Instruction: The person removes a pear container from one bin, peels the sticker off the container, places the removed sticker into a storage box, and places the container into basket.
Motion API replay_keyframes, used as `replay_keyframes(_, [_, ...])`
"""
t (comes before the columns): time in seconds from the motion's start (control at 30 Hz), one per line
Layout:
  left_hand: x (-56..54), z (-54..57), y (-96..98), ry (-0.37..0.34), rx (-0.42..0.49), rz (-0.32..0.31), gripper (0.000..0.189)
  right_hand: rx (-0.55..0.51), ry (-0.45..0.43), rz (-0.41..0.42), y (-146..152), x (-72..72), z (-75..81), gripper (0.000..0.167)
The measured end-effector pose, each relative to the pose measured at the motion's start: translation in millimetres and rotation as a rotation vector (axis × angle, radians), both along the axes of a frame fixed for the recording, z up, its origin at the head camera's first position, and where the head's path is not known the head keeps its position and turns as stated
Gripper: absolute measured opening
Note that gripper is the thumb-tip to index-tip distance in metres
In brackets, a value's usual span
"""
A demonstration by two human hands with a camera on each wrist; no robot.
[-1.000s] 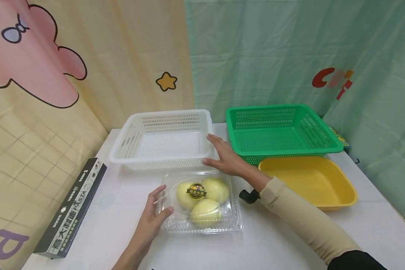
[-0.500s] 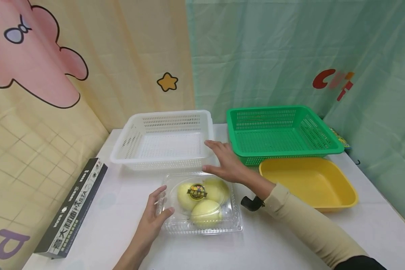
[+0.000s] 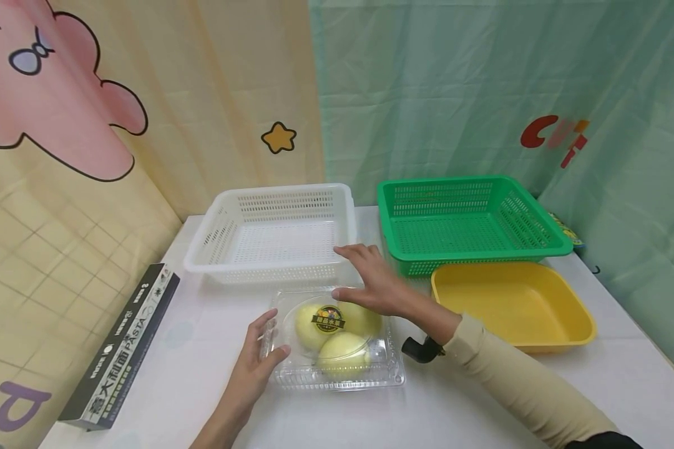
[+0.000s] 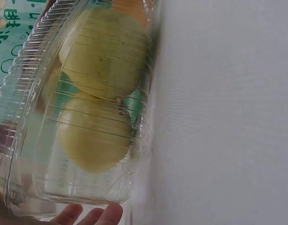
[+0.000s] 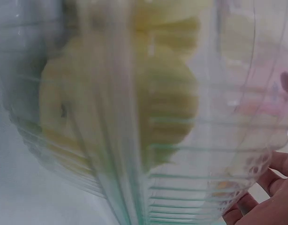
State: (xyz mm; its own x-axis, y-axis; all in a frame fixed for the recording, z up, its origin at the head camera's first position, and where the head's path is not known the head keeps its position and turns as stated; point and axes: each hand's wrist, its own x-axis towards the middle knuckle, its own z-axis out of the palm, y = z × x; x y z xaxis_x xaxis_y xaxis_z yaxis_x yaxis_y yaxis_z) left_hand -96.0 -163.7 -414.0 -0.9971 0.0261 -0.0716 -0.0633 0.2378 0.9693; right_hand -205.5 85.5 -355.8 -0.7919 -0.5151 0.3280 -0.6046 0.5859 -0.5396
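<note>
A clear plastic fruit box [image 3: 384, 371] stands on the white table, lid down, with three round pale yellow-green fruits [image 3: 342, 354] inside and a dark round label [image 3: 327, 318] on top. At its left side my left hand [image 3: 249, 360] grips it, thumb over the lid and fingers along the side wall. In the left wrist view fingertips [image 4: 111, 213] touch the box's end. My right hand [image 3: 373, 284], fingers spread and slightly bent, is over the far right part of the box. Whether it touches the lid is unclear. The right wrist view is blurred.
Behind the box stands a white perforated basket [image 3: 278, 272]. A green basket [image 3: 483, 255] is at the back right, with a yellow basin [image 3: 517, 299] in front of it. A long black pasta box [image 3: 120, 346] lies along the left edge. Curtains [image 3: 427, 93] hang behind the table.
My right hand has come down and toward me, from beside the white basket's right corner to over the fruit box's far edge. The left hand and the box have stayed put.
</note>
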Motion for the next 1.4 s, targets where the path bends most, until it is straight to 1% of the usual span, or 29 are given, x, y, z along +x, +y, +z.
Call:
replay_keyframes(0.13, [-0.1, -0.2, 0.1, 0.001, -0.003, 0.0, 0.065, -0.004, 0.005, 0.007, -1.3, 4.6, 0.3, 0.074])
replay_keyframes(0.37, [-0.8, -0.1, 0.4, 0.001, -0.014, 0.004, 0.065, 0.003, -0.056, 0.044, -2.5, 10.6, -0.5, 0.072])
replay_keyframes(0.57, [-0.9, 0.5, 0.8, -0.004, -0.023, 0.002, 0.065, -0.004, -0.078, 0.079, -3.8, 15.9, -1.3, 0.074])
replay_keyframes(0.83, [-0.7, 0.1, 0.3, 0.003, -0.014, -0.001, 0.065, 0.059, -0.054, 0.11, -6.7, 22.2, -5.5, 0.068])
replay_keyframes(1.1, [-0.2, 0.3, 0.7, 0.007, -0.014, 0.001, 0.065, 0.095, -0.012, 0.121, -8.9, 24.5, -10.4, 0.063])
replay_keyframes(1.27, [-0.3, 0.6, 1.0, 0.003, -0.015, 0.002, 0.065, 0.125, -0.019, 0.123, -10.0, 25.5, -11.6, 0.06])
replay_keyframes(1.4, [-0.3, 0.6, 0.9, 0.003, -0.01, 0.001, 0.065, 0.153, 0.003, 0.125, -10.8, 25.5, -12.9, 0.058])
